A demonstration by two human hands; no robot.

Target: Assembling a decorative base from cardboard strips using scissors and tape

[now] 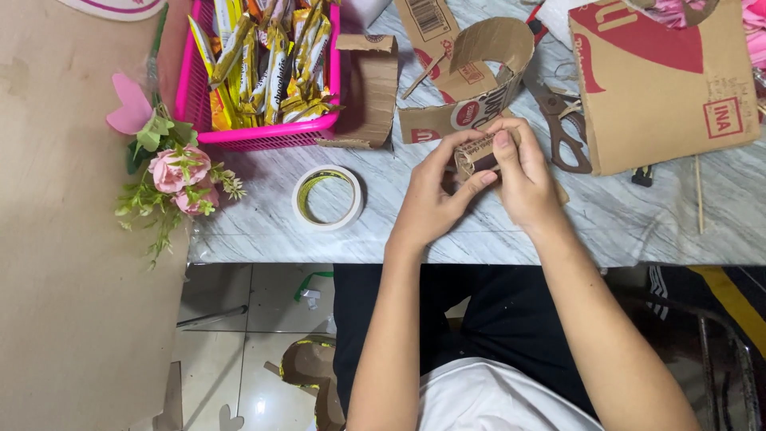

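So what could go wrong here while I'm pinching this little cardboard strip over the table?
Three things, possibly. The left hand and right hand press the small cardboard strip hard between fingertips, so it might crease or tear. The scissors lie just beyond the right hand; a careless reach could catch them. The roll of tape lies near the marble table edge, so an elbow could knock it off.
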